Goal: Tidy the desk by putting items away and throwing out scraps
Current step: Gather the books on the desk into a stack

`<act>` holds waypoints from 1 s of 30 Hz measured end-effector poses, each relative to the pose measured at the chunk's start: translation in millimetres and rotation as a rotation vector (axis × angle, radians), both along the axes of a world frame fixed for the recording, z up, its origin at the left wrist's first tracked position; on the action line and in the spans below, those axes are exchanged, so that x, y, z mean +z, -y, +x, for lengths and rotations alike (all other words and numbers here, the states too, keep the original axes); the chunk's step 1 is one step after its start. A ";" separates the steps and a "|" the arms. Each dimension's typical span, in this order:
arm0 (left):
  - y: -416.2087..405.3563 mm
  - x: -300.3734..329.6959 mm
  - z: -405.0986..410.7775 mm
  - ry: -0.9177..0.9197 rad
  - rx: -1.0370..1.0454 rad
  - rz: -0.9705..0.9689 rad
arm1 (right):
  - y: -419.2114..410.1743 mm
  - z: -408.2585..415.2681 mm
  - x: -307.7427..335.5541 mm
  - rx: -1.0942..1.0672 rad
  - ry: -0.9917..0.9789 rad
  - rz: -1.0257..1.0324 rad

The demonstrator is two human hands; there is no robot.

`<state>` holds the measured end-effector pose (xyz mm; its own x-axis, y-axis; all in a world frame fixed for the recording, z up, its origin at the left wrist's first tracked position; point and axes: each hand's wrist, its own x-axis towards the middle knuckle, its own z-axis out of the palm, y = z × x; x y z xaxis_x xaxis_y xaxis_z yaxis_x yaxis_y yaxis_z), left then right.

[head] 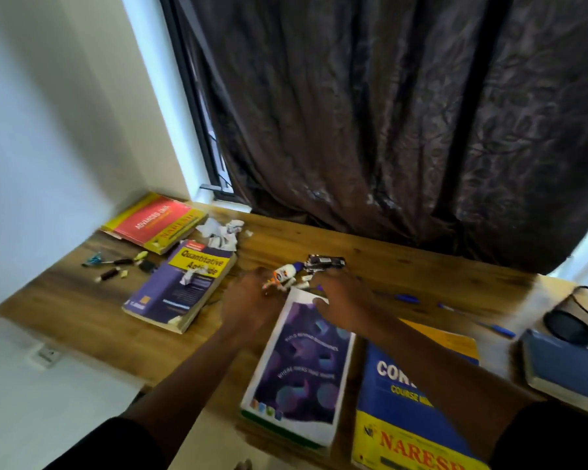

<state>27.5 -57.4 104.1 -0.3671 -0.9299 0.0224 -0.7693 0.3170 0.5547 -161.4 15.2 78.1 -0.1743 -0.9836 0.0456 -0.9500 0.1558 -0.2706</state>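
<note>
While both hands reach the scrap cluster, left hand (252, 300) pinches a small white-orange glue bottle (283, 275) — right hand (340, 300) spread, unladen. Risk — blurred, hasty sweep scatters white paper scraps (222, 232) off the wooden desk (404, 266).

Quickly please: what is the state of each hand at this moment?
Left hand: by the glue bottle; blur hides whether it grips anything, cannot tell.
Right hand: fingers spread over the purple book, open, holding nothing.

Grained wooden desk (381, 262), crumpled paper scraps (222, 232), glossy book covers, crinkled cloth curtain (387, 113).
</note>
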 end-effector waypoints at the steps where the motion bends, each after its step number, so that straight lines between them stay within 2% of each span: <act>1: 18.6 2.9 11.1 -0.026 0.023 -0.010 | 14.5 8.4 1.6 0.013 0.001 -0.032; 4: 80.8 -1.1 53.0 -0.028 0.159 -0.009 | 59.5 40.7 8.8 0.033 0.017 -0.084; 6: 127.2 -15.6 82.8 0.064 0.201 -0.025 | 91.1 66.7 10.1 0.068 0.013 -0.084; 9: 184.5 -36.2 117.7 0.175 0.238 0.066 | 133.8 103.1 2.6 0.147 0.047 -0.085; 13: 246.4 -55.0 144.9 0.153 0.288 0.126 | 190.2 148.1 -17.8 0.254 0.067 -0.084; 16: 289.7 -62.9 151.9 -0.026 0.409 0.263 | 224.0 172.1 -32.6 0.262 0.134 -0.037; 20: 326.9 -58.7 148.4 -0.487 0.560 0.506 | 263.8 189.6 -46.9 0.250 0.196 -0.007; 25: 353.8 -52.7 131.0 -0.915 0.794 0.700 | 310.2 201.1 -53.3 0.252 0.140 0.137; 27: 368.5 -58.2 130.0 -1.013 0.828 0.746 | 320.7 203.4 -52.7 0.266 0.085 0.166; 30: 386.4 -68.6 134.2 -1.061 0.820 0.838 | 326.1 206.9 -50.1 0.263 -0.026 0.168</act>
<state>161.7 -443.8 35.6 0.0690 -0.7394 -0.6697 0.2653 -0.6336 0.7268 45.6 -311.0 28.0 0.0862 -0.9890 -0.1202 -0.9699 -0.0557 -0.2372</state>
